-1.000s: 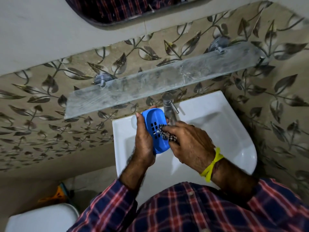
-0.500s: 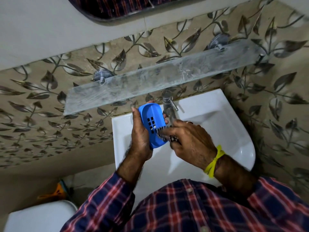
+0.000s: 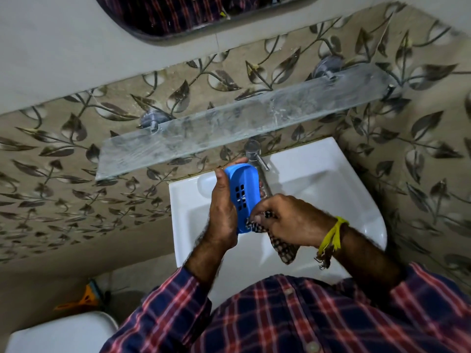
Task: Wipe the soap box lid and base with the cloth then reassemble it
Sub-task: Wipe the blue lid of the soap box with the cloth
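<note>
Here the left hand (image 3: 221,215) gripped the blue base (image 3: 243,197) on edge above the sink (image 3: 331,179), thumb along its 9 o'clock rim, fingers wrapped behind. The slotted floor of the base faced the camera, tilted toward 1 o'clock, with the tap (image 3: 256,159) just beyond its top end. The right hand (image 3: 288,220) was closed round the checked cloth (image 3: 277,240), pinching a wad of it against the base's 6 o'clock end while a loose tail hung down toward 5 o'clock. The lid was not visible anywhere in the view.

The step appeared to be wiping the base, probably well before reassembly. To do it well, I judged the cloth should run the full length from 6 toward 12 o'clock, with a fingertip behind it pressing into the drain slots, where residue would likely collect. The left grip would probably need shifting so the covered 9 o'clock rim got wiped too. Holding it over the sink looked sensible; a wet plastic shell could slip. The glass shelf (image 3: 229,131) hung close at 12 o'clock, so strokes that way should stay short.
</note>
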`<state>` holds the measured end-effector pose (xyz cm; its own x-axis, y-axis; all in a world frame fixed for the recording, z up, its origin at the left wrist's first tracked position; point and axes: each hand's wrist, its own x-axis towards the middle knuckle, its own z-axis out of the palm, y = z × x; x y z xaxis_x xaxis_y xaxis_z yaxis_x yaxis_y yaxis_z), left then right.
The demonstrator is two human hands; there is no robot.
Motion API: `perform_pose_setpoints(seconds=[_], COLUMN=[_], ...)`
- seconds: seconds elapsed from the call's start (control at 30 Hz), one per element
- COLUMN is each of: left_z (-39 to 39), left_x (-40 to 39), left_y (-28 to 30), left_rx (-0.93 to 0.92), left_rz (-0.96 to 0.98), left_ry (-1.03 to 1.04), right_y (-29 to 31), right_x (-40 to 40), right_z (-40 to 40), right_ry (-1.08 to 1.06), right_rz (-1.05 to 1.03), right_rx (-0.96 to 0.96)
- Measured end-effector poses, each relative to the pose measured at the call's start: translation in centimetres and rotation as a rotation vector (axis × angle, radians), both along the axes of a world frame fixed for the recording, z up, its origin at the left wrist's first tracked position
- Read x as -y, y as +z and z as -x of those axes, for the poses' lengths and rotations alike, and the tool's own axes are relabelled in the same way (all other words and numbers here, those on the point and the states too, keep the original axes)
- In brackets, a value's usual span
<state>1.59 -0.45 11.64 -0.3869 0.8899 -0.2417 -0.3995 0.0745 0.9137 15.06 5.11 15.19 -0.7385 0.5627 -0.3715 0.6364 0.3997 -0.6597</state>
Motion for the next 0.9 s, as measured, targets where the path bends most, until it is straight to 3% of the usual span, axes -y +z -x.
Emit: perform_pose_setpoints(seconds=[0.1,0.2,0.33,0.4,0.53,0.57,0.7,0.83,0.9], left_z=[0.3,0.6,0.2,0.1,0.2,0.3,0.3,0.2,1.4], left_x=[0.0,0.0,0.1,0.1,0.0,-0.1,-0.2,-0.2,-1.0], left_y=[-0.2,-0.3,-0.4,-0.5,-0.6,-0.6,-1.0,-0.7,0.2], left_rx=[-0.032,-0.055,-0.058,-0.085,-0.174,-0.206,-0.277,-0.301,-0.199], left_rz=[-0.014,0.009,0.017,-0.001,-0.033,-0.038,-0.001,-0.012,-0.062], left_ry=[-0.002,0.012,0.004,0.005,0.001,-0.003,-0.029,-0.034,0.017], right_y=[0.3,-0.1,-0.6,-0.8,0.1,0.2,-0.4,-1.2,-2.5], right_x=[0.2,0.9,1.6,1.7,1.5,1.4,2.1,3.7,3.4], right_z=[0.5,0.4,0.0,0.0,0.5,0.6,0.5,0.5,-0.2], right_ry=[0.015,0.029,-0.002,-0.033,-0.047,-0.043,0.041,0.174,0.182], right_rz=[0.131,0.075,-0.257,-0.304,0.099,0.100,-0.214,-0.738,-0.700], right_rx=[-0.134,-0.155,0.057,0.090,-0.151,-0.171,-0.097,0.140,0.235])
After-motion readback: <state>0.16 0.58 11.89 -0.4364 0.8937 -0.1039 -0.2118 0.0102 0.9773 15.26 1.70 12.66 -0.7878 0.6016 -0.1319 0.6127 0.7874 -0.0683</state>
